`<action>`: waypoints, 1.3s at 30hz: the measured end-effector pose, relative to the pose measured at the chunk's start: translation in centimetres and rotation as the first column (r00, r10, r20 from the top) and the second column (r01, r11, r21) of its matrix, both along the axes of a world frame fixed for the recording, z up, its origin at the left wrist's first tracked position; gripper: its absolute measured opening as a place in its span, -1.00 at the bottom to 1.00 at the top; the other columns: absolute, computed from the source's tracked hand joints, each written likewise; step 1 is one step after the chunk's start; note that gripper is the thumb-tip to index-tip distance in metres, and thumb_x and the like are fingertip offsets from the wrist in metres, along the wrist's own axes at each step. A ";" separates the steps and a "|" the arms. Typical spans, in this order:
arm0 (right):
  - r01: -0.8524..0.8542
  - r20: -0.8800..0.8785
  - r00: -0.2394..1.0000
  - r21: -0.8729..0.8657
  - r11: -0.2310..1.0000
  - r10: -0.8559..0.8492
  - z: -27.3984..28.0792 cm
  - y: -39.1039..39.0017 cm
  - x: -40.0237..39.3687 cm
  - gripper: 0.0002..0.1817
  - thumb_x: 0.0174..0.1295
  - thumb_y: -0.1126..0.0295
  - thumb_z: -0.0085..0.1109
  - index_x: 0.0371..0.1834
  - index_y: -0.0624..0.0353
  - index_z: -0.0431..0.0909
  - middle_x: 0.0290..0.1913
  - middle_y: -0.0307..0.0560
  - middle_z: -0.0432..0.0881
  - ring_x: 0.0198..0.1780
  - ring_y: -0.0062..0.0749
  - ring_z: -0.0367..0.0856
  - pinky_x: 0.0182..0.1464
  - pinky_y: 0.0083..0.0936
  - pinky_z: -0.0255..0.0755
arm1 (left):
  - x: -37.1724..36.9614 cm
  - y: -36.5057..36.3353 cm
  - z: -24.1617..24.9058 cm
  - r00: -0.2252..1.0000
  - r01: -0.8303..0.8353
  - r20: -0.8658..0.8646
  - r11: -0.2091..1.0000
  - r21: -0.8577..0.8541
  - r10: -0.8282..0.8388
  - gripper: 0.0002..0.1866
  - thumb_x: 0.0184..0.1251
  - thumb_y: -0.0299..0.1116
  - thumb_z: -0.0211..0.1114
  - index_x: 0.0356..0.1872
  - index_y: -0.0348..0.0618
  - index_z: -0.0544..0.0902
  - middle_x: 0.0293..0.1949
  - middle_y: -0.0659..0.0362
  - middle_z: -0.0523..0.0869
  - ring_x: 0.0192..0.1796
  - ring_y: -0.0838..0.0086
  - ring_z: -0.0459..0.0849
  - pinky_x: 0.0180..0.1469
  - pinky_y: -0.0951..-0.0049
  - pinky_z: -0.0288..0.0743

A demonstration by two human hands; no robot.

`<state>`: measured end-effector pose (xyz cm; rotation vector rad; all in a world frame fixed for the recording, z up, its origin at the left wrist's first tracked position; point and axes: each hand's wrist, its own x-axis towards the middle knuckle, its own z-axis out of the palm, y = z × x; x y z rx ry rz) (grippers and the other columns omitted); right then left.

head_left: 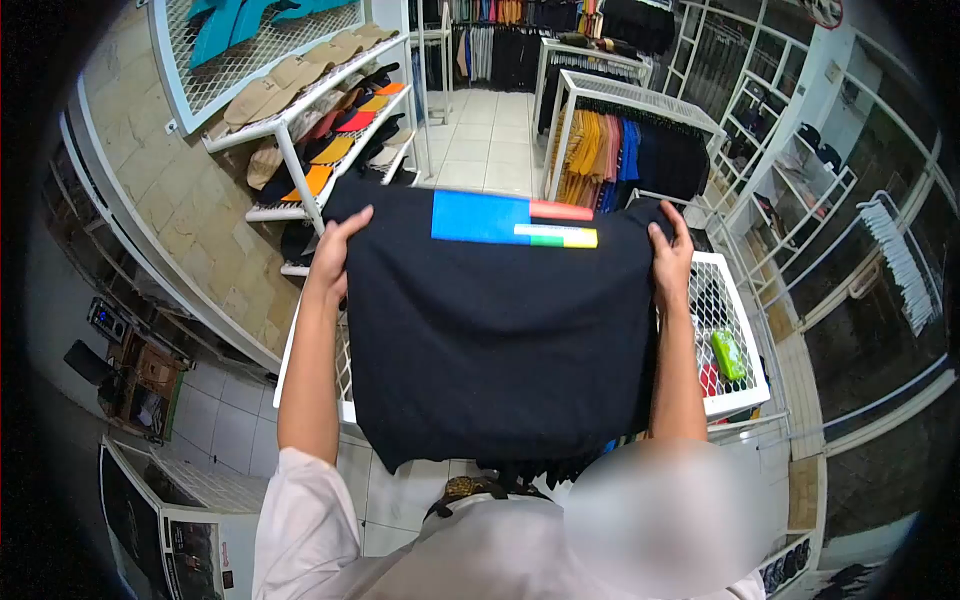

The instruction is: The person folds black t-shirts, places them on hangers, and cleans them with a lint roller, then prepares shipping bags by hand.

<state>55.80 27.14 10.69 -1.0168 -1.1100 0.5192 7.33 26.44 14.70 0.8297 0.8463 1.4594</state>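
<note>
A black garment (500, 340) with a blue, red, white, green and yellow print near its far edge is stretched out in the air between my hands. My left hand (343, 250) grips its far left corner, thumb on top. At the far right corner my right hand (672, 252) pinches the cloth. Under the garment is a white mesh-topped table (745, 330), mostly hidden by the cloth. A bright green packet (728, 355) lies on its right part.
Shelves of caps (290, 90) stand at the front left. Beyond, a white rack (650, 100) holds yellow, pink, blue and black clothes. White hangers (895, 255) hang at the right. A wooden box (155, 375) and devices are at the far left.
</note>
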 end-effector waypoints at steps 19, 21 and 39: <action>0.492 0.662 0.748 -0.515 0.702 -0.039 -7.0 2.7 -1.1 -0.23 0.36 0.12 0.30 0.51 0.31 0.24 0.24 0.56 0.59 0.31 0.36 0.57 0.37 -0.02 0.42 | -2.5 4.1 -11.1 0.648 -0.093 -0.747 0.958 -0.271 -0.148 -0.43 0.47 -0.09 0.37 0.14 -0.53 0.67 0.00 -0.18 0.81 0.06 0.17 0.80 0.17 0.27 0.61; 0.468 0.661 0.749 -0.574 0.672 0.043 -7.5 2.7 -1.3 -0.20 0.35 0.11 0.28 0.53 0.33 0.22 0.24 0.61 0.57 0.34 0.38 0.55 0.41 -0.03 0.39 | -1.7 3.8 -11.9 0.266 -0.263 -0.963 0.958 -0.117 -0.044 -0.39 0.45 -0.06 0.37 0.23 -0.48 0.65 0.11 -0.28 0.75 0.23 0.08 0.73 0.32 0.23 0.50; 0.335 0.595 0.795 -0.591 0.734 0.117 -5.7 -22.2 -2.7 -0.17 0.33 0.24 0.33 0.62 0.19 0.15 0.10 0.59 0.66 0.17 0.35 0.69 0.26 -0.10 0.50 | -2.1 -19.4 -9.6 0.733 0.093 -0.659 0.984 -0.150 -0.170 -0.54 0.48 -0.41 0.37 0.28 -0.48 0.53 0.12 -0.02 0.76 0.16 0.43 0.69 0.30 0.39 0.53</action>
